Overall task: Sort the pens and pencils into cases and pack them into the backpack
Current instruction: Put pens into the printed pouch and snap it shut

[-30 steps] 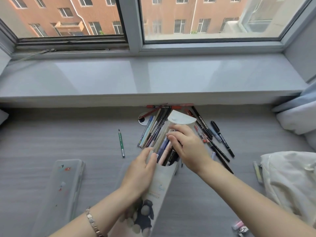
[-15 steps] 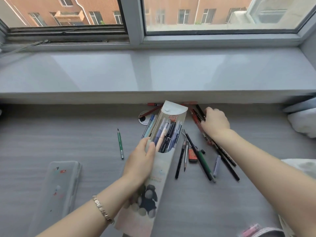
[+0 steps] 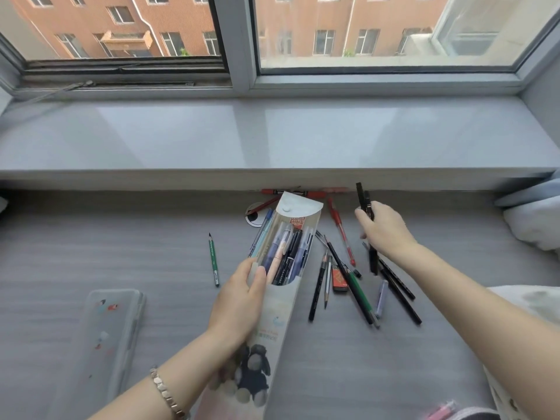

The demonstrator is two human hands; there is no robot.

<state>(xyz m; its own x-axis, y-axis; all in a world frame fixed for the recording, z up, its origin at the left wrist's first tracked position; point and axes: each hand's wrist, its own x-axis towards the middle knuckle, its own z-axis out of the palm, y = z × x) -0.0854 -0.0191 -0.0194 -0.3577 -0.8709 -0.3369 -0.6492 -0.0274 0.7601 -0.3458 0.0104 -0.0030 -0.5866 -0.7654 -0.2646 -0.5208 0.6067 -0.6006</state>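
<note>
Two black markers [image 3: 364, 201], if I read the blur right, sit pinched in my right hand [image 3: 386, 234] near the pen case [image 3: 298, 219] my left hand [image 3: 239, 301] grips; I'd align them with its open mouth before sliding in.

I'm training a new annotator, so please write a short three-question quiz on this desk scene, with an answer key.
1. True or false: the right hand is empty.
2. Relative to the pen case, the lone green pencil lies: A) to its left on the desk, B) inside it, C) under the right hand.
3. Fill in: the pen case is held by the ____ hand.

Key
1. False: it grips black pens.
2. A.
3. Left: the left hand grips it by the opening.
</note>
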